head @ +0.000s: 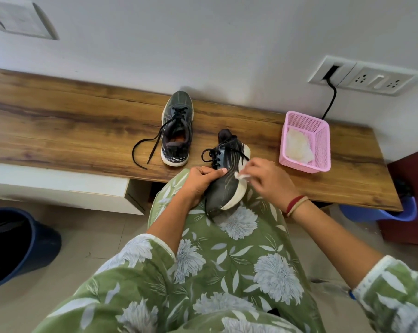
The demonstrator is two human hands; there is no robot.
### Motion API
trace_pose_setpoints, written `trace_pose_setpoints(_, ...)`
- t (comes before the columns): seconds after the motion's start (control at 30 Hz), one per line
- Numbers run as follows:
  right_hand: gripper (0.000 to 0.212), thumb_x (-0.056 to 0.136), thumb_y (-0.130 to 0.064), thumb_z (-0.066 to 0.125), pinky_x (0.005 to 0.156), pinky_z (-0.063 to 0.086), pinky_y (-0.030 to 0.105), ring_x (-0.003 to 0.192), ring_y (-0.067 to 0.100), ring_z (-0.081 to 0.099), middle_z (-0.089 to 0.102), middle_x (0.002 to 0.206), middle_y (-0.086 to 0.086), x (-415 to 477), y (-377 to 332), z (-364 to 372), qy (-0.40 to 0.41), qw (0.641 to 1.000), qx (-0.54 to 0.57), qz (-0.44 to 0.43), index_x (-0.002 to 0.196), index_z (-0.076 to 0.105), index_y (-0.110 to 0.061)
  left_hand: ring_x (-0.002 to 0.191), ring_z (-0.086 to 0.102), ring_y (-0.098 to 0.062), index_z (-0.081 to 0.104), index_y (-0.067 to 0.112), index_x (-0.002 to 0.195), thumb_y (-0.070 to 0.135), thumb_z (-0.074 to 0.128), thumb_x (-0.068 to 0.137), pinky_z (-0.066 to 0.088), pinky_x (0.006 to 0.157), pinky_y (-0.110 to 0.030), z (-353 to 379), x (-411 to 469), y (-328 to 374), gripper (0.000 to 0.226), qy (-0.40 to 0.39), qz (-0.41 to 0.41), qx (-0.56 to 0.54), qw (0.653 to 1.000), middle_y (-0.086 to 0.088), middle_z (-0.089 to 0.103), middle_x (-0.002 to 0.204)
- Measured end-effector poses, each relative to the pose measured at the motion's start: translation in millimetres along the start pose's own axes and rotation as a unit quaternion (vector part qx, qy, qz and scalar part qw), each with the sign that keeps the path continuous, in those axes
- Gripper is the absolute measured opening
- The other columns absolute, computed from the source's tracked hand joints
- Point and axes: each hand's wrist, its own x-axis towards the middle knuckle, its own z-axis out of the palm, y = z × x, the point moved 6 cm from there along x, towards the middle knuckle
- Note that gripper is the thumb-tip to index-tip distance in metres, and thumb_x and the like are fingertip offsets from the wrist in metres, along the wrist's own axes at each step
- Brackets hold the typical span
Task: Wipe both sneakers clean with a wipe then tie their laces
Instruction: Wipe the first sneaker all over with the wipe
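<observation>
Left hand (198,181) grips sneaker (223,188), right hand (268,179) pinches wipe (241,176) against it.

Pink basket (320,140), black sneakers (176,126) (white soles).

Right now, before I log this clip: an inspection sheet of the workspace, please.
Surface: wooden bench along the wall.
Job's things: first sneaker upright on the bench, laces loose; second sneaker tilted over the lap; wipe against its white sole.
Clutter: pink basket on the bench, white crumpled material inside.
Hands: left hand grips the second sneaker; right hand pinches the wipe.
Cables: black cable hangs from the wall socket.
Surroundings: dark bucket on the floor; blue tub under the bench end.
</observation>
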Motion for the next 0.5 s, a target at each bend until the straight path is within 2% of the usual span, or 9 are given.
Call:
trace_pose_setpoints(0.03, 0.019, 0.09, -0.016, 0.049, 0.062, 0.04, 0.016, 0.076, 0.014, 0.053, 0.057, 0.093, -0.001, 0, 11, -5, 0.033, 0.996, 0.058, 0.062, 0.098, 0.067, -0.013, 0.05, 0.048, -0.013, 0.062, 0.013, 0.047, 0.016, 0.073, 0.081, 0.038, 0.052, -0.022, -3, 0, 1, 0.036, 0.003, -0.004, -0.01, 1.0, -0.003, 0.056, 0.055)
trace_pose_setpoints(0.1, 0.014, 0.093, -0.012, 0.051, 0.069, 0.041, 0.018, 0.08, 0.013, 0.051, 0.057, 0.095, 0.001, -3, 28, -14, 0.114, 0.963, 0.176, 0.166, 0.098, 0.064, -0.01, 0.06, 0.051, -0.021, 0.066, 0.004, 0.06, 0.025, 0.077, 0.077, 0.039, 0.059, -0.028, -6, -1, 3, 0.029, 0.0, -0.007, -0.027, 1.0, -0.014, 0.059, 0.07)
trace_pose_setpoints(0.17, 0.012, 0.095, -0.013, 0.048, 0.071, 0.041, 0.018, 0.084, 0.013, 0.053, 0.059, 0.093, 0.004, -11, 41, -13, 0.161, 0.919, 0.267, 0.243, 0.097, 0.06, -0.011, 0.069, 0.049, -0.026, 0.064, -0.01, 0.073, 0.027, 0.077, 0.076, 0.037, 0.063, -0.031, -3, -5, 4, 0.04, -0.004, -0.008, -0.031, 0.999, -0.021, 0.057, 0.081)
trace_pose_setpoints(0.23, 0.013, 0.096, -0.014, 0.045, 0.072, 0.04, 0.019, 0.083, 0.011, 0.052, 0.058, 0.093, 0.004, -19, 50, -6, 0.165, 0.885, 0.322, 0.295, 0.096, 0.058, -0.009, 0.076, 0.048, -0.029, 0.059, -0.02, 0.085, 0.021, 0.073, 0.082, 0.039, 0.066, -0.032, -2, -9, 7, 0.044, 0.001, 0.008, -0.027, 1.0, -0.024, 0.055, 0.086)
trace_pose_setpoints(0.33, 0.016, 0.097, -0.014, 0.044, 0.073, 0.041, 0.023, 0.082, 0.012, 0.051, 0.057, 0.095, 0.007, -31, 53, 9, 0.145, 0.845, 0.393, 0.333, 0.098, 0.059, -0.006, 0.07, 0.056, -0.024, 0.063, -0.011, 0.079, 0.015, 0.07, 0.084, 0.045, 0.066, -0.029, -2, -9, 5, 0.027, 0.005, 0.008, -0.022, 1.0, -0.017, 0.062, 0.08)
trace_pose_setpoints(0.43, 0.016, 0.097, -0.017, 0.046, 0.067, 0.041, 0.025, 0.08, 0.014, 0.053, 0.06, 0.094, 0.008, -37, 46, 24, 0.122, 0.799, 0.463, 0.362, 0.095, 0.061, -0.014, 0.061, 0.058, -0.012, 0.061, 0.005, 0.072, 0.011, 0.07, 0.083, 0.048, 0.058, -0.02, -4, -12, 5, 0.016, -0.002, 0.016, -0.009, 1.0, -0.008, 0.063, 0.071)
trace_pose_setpoints(0.47, 0.016, 0.097, -0.017, 0.046, 0.063, 0.042, 0.024, 0.076, 0.013, 0.054, 0.062, 0.091, 0.006, -39, 44, 27, 0.125, 0.785, 0.481, 0.37, 0.094, 0.061, -0.015, 0.069, 0.061, -0.014, 0.062, 0.008, 0.075, 0.015, 0.075, 0.079, 0.05, 0.064, -0.021, -4, -13, 5, 0.015, -0.006, 0.019, 0.003, 1.0, -0.01, 0.064, 0.08)
trace_pose_setpoints(0.5, 0.017, 0.097, -0.017, 0.046, 0.06, 0.044, 0.023, 0.07, 0.011, 0.056, 0.064, 0.085, 0.003, -40, 42, 30, 0.131, 0.768, 0.501, 0.378, 0.093, 0.062, -0.016, 0.084, 0.063, -0.019, 0.064, 0.012, 0.081, 0.024, 0.08, 0.072, 0.053, 0.076, -0.025, -5, -14, 4, 0.022, -0.011, 0.017, 0.018, 1.0, -0.016, 0.063, 0.096)
